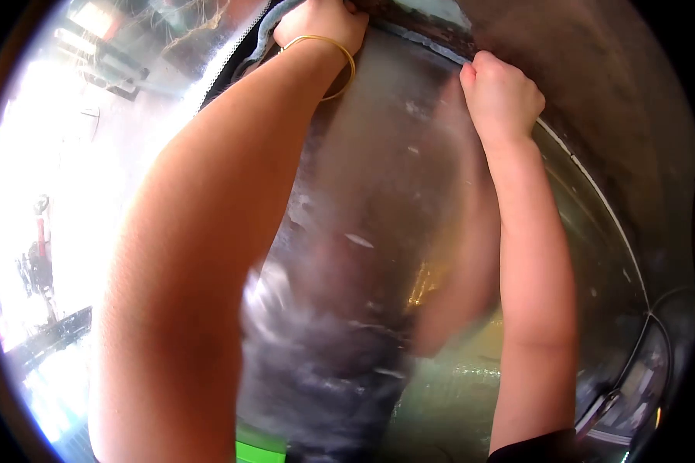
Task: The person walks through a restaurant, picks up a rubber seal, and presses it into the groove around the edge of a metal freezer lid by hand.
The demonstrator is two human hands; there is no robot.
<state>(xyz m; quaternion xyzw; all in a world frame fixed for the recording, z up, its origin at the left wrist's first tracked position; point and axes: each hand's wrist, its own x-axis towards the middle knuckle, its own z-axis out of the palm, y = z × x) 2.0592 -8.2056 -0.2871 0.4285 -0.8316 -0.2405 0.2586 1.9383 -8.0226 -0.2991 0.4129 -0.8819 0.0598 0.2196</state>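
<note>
My left hand (322,27), with a thin gold bangle (350,65) at its wrist, is closed at the top edge of a large shiny glass-like panel (363,201). Part of that hand is cut off by the frame. A grey-blue strip (264,35) curves past it. Farther right, my right hand (503,96) makes a fist at the panel's border, and what its fingers hold is hidden. A worn grey edging strip (425,42) runs between both hands. From below the right fist, a thin pale cord (594,181) follows the curved border downward.
Dark cables (664,339) and a small metal-ended piece (606,403) lie at lower right. Something bright green (260,451) shows at the bottom edge. Blurred clutter (38,262) stands in glare at left. A dull brown surface (594,62) lies beyond the border.
</note>
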